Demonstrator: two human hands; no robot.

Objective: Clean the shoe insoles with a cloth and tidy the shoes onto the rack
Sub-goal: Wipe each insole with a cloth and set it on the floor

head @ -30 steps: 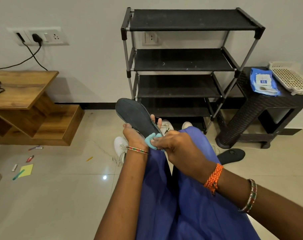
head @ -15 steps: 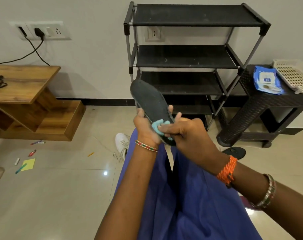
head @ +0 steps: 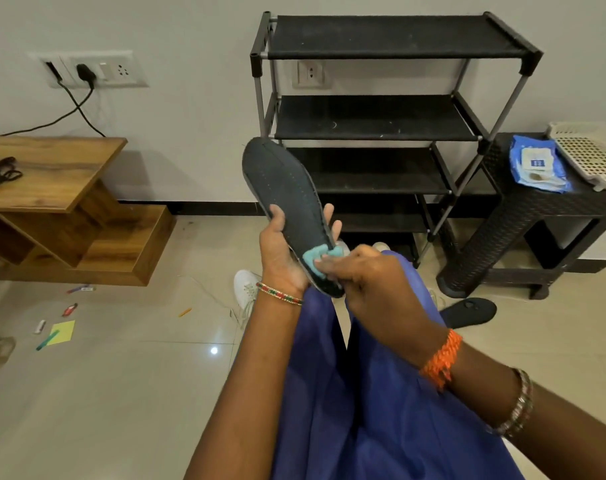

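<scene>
- Since a moment ago I've lifted the insole (head: 287, 206) higher, toe end tilted up toward the rack (head: 391, 119).
- My left hand (head: 281, 254) grips it from below, fingers curled round its edges; my right hand (head: 367, 282) pinches the teal cloth (head: 313, 258) against its heel end.
- Wiping looks under way, far from finished.
- A second insole (head: 468, 315) and a white shoe (head: 246, 289) lie on the floor; the rack's shelves hold no shoes yet.

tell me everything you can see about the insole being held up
The insole is dark grey, thin and flat, seemingly foam or fabric, with rows of small perforations and a paler edge. It is held tilted, toe end up and leftward, before the shoe rack. The left hand grips its lower half; the right hand presses a teal cloth near the heel.
</scene>
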